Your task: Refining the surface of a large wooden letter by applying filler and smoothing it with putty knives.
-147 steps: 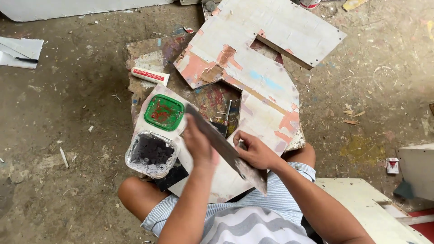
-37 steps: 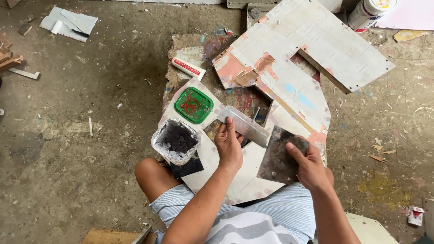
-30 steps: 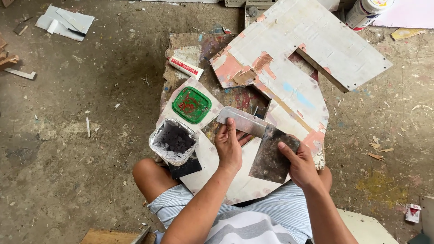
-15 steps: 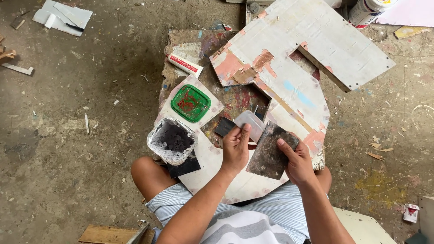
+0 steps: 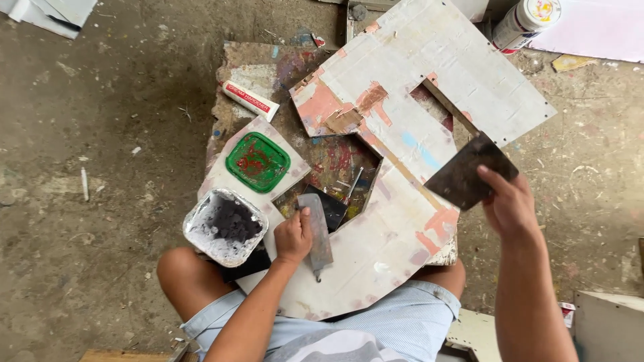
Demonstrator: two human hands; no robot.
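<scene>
Left hand (image 5: 293, 236) fingers grasp a putty knife (image 5: 316, 228), hiding its handle; right hand (image 5: 511, 204) grips a dark scraper (image 5: 468, 172).

Spray can (image 5: 525, 23) cut by top edge; tub (image 5: 225, 226) contents unclear.

A red-and-white tube (image 5: 249, 101) lies left; a labelled white can (image 5: 523, 25) stands top right.
</scene>
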